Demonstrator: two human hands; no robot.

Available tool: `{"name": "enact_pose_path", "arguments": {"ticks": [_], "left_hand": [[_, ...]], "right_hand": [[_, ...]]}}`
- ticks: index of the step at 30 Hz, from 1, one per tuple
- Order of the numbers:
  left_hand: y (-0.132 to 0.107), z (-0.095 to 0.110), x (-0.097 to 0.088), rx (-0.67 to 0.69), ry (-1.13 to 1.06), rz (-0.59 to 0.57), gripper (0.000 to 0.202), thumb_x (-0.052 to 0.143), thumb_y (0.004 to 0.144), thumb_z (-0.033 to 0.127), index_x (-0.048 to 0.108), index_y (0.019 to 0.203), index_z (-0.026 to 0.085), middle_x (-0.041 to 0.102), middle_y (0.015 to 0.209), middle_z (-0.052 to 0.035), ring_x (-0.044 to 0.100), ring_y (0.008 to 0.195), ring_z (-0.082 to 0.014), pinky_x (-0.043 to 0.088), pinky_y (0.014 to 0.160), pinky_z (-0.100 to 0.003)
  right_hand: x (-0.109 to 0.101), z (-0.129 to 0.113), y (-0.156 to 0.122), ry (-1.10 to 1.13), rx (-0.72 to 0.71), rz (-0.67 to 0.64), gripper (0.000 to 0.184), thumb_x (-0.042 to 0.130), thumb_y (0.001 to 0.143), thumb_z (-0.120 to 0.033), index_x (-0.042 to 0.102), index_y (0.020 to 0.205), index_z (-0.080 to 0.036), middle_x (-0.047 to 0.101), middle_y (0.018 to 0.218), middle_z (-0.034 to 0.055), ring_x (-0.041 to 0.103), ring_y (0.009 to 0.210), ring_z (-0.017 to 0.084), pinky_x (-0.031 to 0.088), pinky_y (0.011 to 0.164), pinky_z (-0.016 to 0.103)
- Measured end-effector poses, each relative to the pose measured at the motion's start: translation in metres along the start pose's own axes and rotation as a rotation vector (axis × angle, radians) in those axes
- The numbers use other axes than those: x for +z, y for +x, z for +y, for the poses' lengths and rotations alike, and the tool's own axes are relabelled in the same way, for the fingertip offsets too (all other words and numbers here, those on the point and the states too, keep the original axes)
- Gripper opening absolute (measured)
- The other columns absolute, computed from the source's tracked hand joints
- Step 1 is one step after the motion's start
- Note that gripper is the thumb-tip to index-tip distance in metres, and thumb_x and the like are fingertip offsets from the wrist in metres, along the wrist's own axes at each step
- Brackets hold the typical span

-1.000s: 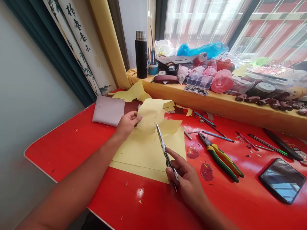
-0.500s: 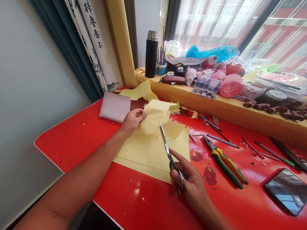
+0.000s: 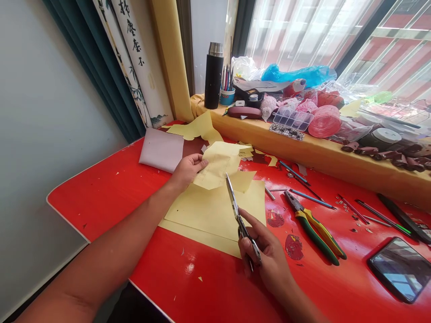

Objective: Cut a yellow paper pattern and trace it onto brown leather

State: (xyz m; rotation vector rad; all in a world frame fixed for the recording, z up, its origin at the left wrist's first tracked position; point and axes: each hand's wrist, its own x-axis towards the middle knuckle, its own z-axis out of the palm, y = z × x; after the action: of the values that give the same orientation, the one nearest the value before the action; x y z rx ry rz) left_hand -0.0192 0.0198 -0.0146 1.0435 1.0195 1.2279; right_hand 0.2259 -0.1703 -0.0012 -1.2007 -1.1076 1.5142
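Observation:
My left hand point(image 3: 191, 169) pinches the left edge of a cut piece of yellow paper point(image 3: 217, 163), which has faint pencil marks on it. The fingers of my right hand point(image 3: 264, 246) go round the handles of a pair of scissors point(image 3: 235, 206). The blades point up and away, look closed or nearly so, and their tip is at the paper's lower right edge; whether they touch it I cannot tell. Underneath lie larger yellow sheets point(image 3: 202, 215) on the red table point(image 3: 168, 273).
Right of the sheets lie pliers point(image 3: 314, 229), several pens or refills point(image 3: 313, 199) and a phone point(image 3: 402, 269). Behind are a grey-mauve folded sheet point(image 3: 161, 150) and yellow offcuts point(image 3: 195, 128). A black flask point(image 3: 213, 76), a pencil cup point(image 3: 227, 96) and craft supplies crowd the window ledge point(image 3: 249, 130).
The piece of paper in my left hand has tilted and turned slightly, and its lower edge looks straighter now. My right hand and the scissors have barely moved.

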Motion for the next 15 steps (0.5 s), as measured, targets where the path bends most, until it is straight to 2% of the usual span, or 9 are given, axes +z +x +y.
{"name": "enact_pose_path", "arguments": {"ticks": [15], "left_hand": [[-0.0043, 0.0026, 0.0056, -0.014, 0.003, -0.007, 0.055, 0.098, 0.059, 0.057, 0.072, 0.089, 0.019, 0.079, 0.087, -0.0053, 0.071, 0.075, -0.021, 0.059, 0.068, -0.033]], "right_hand": [[-0.0055, 0.0031, 0.0018, -0.028, 0.026, -0.002, 0.075, 0.078, 0.093, -0.058, 0.06, 0.156, -0.022, 0.05, 0.064, -0.0077, 0.054, 0.041, 0.014, 0.053, 0.041, 0.029]]}}
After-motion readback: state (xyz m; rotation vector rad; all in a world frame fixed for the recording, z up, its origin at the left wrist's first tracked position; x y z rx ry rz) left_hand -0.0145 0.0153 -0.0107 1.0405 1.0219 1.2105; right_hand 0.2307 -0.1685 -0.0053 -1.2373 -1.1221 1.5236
